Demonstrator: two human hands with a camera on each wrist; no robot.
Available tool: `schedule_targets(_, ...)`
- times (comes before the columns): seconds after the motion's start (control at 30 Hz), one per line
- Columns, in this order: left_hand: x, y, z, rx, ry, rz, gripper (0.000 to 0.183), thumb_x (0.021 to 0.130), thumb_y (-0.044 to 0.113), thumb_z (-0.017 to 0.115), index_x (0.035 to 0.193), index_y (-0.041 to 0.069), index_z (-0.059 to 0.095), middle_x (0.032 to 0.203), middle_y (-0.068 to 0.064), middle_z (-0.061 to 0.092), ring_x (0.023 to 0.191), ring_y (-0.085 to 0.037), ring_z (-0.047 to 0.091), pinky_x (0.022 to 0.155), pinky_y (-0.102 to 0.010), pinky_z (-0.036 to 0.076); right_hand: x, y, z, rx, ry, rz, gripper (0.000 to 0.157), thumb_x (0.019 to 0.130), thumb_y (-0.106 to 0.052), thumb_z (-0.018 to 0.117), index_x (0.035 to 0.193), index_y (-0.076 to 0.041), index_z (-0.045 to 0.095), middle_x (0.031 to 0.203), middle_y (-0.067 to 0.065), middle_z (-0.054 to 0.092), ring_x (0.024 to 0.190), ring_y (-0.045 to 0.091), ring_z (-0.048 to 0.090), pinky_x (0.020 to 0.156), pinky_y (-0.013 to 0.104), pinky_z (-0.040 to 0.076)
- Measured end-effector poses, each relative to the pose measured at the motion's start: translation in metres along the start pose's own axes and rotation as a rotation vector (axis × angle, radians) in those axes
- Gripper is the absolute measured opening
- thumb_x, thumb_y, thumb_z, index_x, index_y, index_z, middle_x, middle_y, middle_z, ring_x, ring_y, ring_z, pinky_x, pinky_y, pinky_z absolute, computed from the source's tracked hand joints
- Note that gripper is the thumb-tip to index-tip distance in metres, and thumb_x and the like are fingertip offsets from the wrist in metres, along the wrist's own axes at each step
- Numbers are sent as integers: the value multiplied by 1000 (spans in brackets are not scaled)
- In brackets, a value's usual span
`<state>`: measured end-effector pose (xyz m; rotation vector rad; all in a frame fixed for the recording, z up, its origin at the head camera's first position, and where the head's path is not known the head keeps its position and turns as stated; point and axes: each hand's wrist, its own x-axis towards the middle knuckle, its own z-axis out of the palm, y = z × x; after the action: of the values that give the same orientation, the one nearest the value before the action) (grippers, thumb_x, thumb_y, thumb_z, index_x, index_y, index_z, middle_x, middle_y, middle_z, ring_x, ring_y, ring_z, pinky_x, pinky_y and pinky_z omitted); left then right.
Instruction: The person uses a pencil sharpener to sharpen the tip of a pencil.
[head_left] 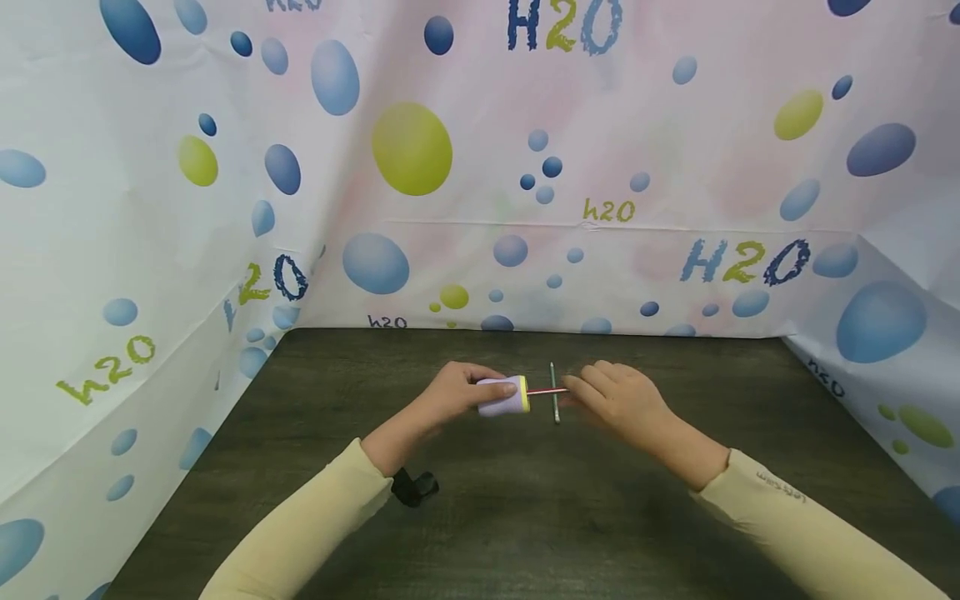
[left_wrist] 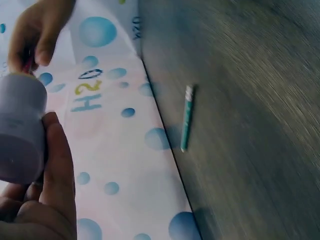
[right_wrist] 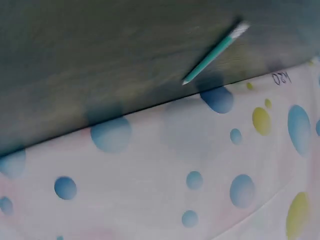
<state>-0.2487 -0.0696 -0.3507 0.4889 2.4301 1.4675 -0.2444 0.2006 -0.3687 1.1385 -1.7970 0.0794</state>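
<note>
My left hand [head_left: 457,393] grips a lavender cup [head_left: 501,397] with a yellow rim, tipped on its side so that its mouth faces right. Between the cup and my right hand [head_left: 618,404] runs a thin red pencil-like stick [head_left: 546,391]. The right fingers pinch its far end, while its near end meets the cup's mouth. From the left wrist, the cup [left_wrist: 22,127] shows its closed bottom, and the right hand [left_wrist: 42,32] is beyond its rim. A green pencil [head_left: 555,396] lies on the table just below the stick; neither hand touches it.
The dark wood-grain table [head_left: 480,533] ends at a white backdrop [head_left: 480,192] printed with bubbles, which also rises along both sides. A small black object [head_left: 414,487] shows beside the left sleeve [head_left: 315,517].
</note>
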Motion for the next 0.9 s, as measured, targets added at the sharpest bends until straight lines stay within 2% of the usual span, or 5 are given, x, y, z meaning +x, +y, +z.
schedule_targets(0.27,-4,7,8,45,26,95,37,90,24,77,119,0,75,102,-19,75,77,-12,62,67,-25,52,2,-6,2,68,73,109,50,110,-40,44,75,-11,63,61,-3,59,49,9,47,43,24,37)
schedule_targets(0.5,-5,-2,14,552,205,620,43,79,25,89,113,2,75,104,-11,78,84,-18,71,70,-23,56,13,5,-8,1074,-763,947,51,107,-37,51,64,-10,52,54,-10,33,47,4,24,49,22,23)
schedule_targets(0.6,-7,-7,15,710,256,828,46,75,27,92,110,3,74,103,-8,78,91,-19,74,75,-28,59,10,12,-6,1273,-951,1094,46,107,-28,50,67,-7,56,53,-10,32,46,5,22,48,23,24)
schedule_targets(0.7,-7,-8,14,655,238,759,45,77,26,91,111,3,75,103,-9,78,87,-18,73,72,-26,58,9,8,-5,1128,-874,947,39,107,-30,53,81,-6,71,57,-10,45,49,3,31,50,23,31)
schedule_targets(0.9,-4,-2,8,304,163,281,38,87,26,82,117,4,76,105,-14,77,77,-14,63,64,-21,50,8,-8,-8,490,-445,554,31,100,-37,65,106,-9,75,80,-4,69,64,5,53,57,24,44)
